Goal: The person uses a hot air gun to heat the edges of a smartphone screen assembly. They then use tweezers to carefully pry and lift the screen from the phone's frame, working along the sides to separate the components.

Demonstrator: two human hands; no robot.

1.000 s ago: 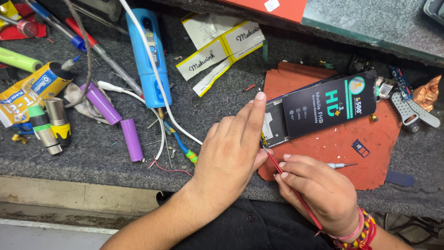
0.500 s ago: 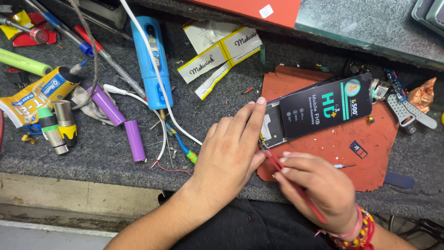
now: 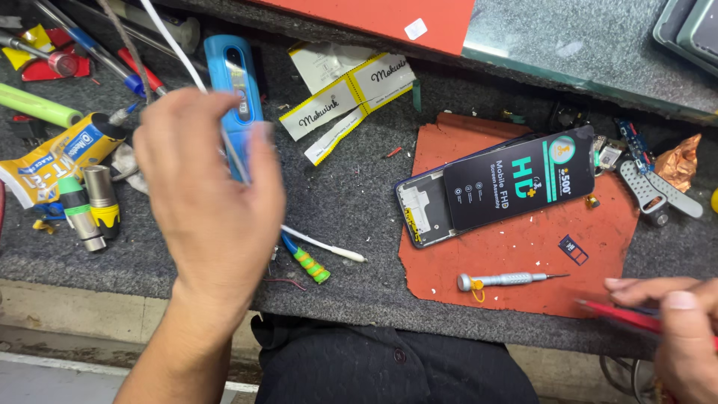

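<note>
Head view, the only camera: worn on the person's head, looking steeply down and forward at close range onto the grey felt workbench [image 3: 351, 202]. Its front edge runs along the bottom, its back edge under a glass shelf [image 3: 598, 45] at top. The left hand [image 3: 206, 194] and right hand [image 3: 673, 329] enter from below.

Black-teal box [image 3: 520, 185] atop phone; white-yellow labels [image 3: 348, 93].

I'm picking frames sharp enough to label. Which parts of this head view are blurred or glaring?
Head view: the left hand is smeared by motion blur, the right hand and its red tool are softer too; the phone, screwdriver and red mat are crisp; lighting is even, without strong glare.
</note>
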